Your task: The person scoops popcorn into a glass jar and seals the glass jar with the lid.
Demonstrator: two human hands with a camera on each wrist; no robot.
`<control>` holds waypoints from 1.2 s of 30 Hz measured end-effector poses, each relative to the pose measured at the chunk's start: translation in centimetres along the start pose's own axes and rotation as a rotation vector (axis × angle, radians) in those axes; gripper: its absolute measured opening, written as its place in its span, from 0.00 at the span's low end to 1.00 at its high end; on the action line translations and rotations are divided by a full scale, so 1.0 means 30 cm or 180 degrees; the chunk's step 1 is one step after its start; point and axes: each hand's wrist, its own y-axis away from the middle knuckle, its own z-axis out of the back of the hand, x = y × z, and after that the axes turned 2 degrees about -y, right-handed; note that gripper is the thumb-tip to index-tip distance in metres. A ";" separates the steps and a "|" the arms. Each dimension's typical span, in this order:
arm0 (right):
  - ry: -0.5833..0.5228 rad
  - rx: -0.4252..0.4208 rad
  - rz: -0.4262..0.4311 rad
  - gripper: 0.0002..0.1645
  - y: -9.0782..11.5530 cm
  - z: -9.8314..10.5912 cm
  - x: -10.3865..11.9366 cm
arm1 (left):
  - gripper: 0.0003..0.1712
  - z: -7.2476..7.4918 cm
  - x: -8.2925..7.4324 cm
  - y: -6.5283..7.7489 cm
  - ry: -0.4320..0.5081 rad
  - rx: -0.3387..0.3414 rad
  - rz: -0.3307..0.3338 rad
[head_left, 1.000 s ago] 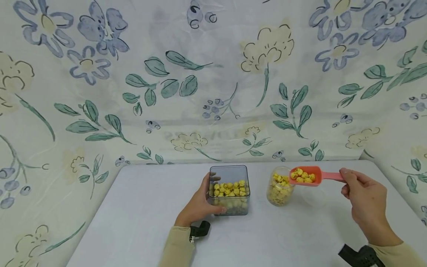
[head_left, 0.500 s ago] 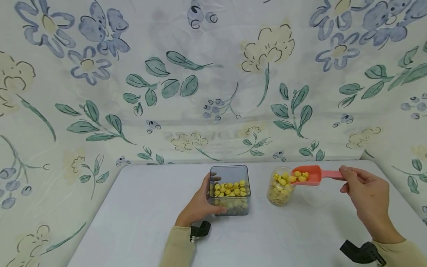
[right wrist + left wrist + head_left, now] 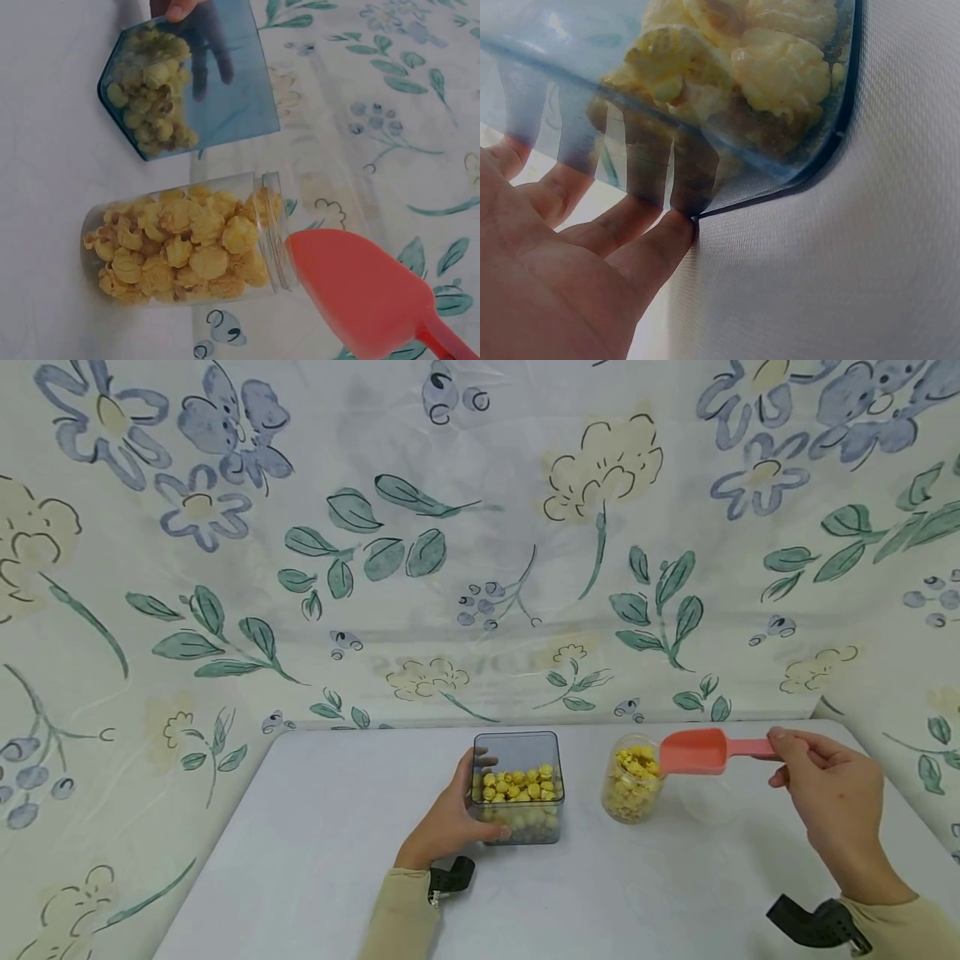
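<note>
My right hand (image 3: 840, 810) pinches the handle of a coral-red scoop (image 3: 693, 752). The scoop's bowl shows bare inside, and its tip is right at the mouth of a clear jar (image 3: 632, 797). Yellow popcorn (image 3: 180, 244) fills the jar nearly to its threaded neck. A bluish see-through square container (image 3: 517, 747) stands left of the jar, partly filled with popcorn (image 3: 521, 787). My left hand (image 3: 450, 814) grips that container by its left side, thumb at the front. In the left wrist view its fingers (image 3: 649, 247) reach under and behind the clear wall.
A clear round lid (image 3: 708, 800) lies flat on the white table (image 3: 322, 860), right of the jar. Behind the table hangs a flower-patterned cloth (image 3: 495, 543). Each wrist carries a black camera mount (image 3: 817, 922).
The popcorn in the scoop has slid out into the jar, leaving the bowl bare. My right hand has tilted the scoop and shifted slightly right. My left hand stays on the container.
</note>
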 end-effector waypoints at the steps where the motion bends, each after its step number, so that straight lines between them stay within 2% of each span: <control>1: -0.0012 -0.0008 0.0006 0.30 0.000 0.000 0.000 | 0.62 0.000 0.000 0.000 0.0002 -0.0001 0.0002; 11: -0.0246 -0.0082 -0.0111 0.30 0.008 -0.001 0.012 | 0.62 -0.001 -0.004 0.001 0.0032 -0.0017 0.0023; 18: -0.0496 0.0017 -0.0226 0.27 0.010 -0.014 0.012 | 0.61 0.001 -0.001 -0.001 0.0038 0.0003 0.0016; 28: -0.1110 0.0189 -0.0339 0.29 0.032 -0.062 0.032 | 0.63 -0.008 0.090 -0.028 0.0026 -0.0121 -0.0048; 33: -0.1430 0.0307 -0.0305 0.29 0.056 -0.094 0.049 | 0.64 -0.007 0.096 -0.028 0.0022 -0.0120 -0.0108; 36: -0.1505 0.0359 -0.0246 0.28 0.073 -0.117 0.061 | 0.64 -0.006 0.096 -0.027 0.0005 -0.0127 -0.0104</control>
